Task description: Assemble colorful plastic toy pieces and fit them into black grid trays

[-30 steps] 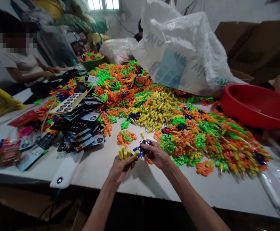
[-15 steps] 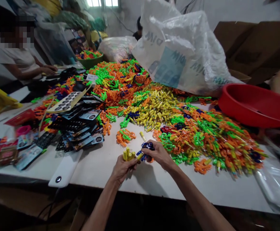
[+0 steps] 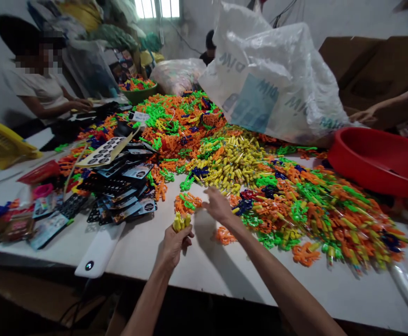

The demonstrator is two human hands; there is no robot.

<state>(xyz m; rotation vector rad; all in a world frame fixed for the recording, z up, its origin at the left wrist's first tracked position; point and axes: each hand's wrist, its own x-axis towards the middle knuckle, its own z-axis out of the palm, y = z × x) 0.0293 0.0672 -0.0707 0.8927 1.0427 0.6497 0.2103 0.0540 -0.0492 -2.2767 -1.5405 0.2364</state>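
Left hand (image 3: 174, 242) fisted on yellow pieces (image 3: 181, 221) — right hand (image 3: 218, 205) spread

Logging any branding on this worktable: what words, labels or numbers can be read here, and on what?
"DIM", partly creased: large plastic sack, printed several times, seen mirrored through the film.
Black printed cards: print too small to read.
White tag on the toy pile: blurred.
Nothing else legible.

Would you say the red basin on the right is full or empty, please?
Empty, as far as visible: the red basin shows only bare red floor inside, though its near wall hides part of the bottom. The colourful plastic pieces lie outside, on the table.
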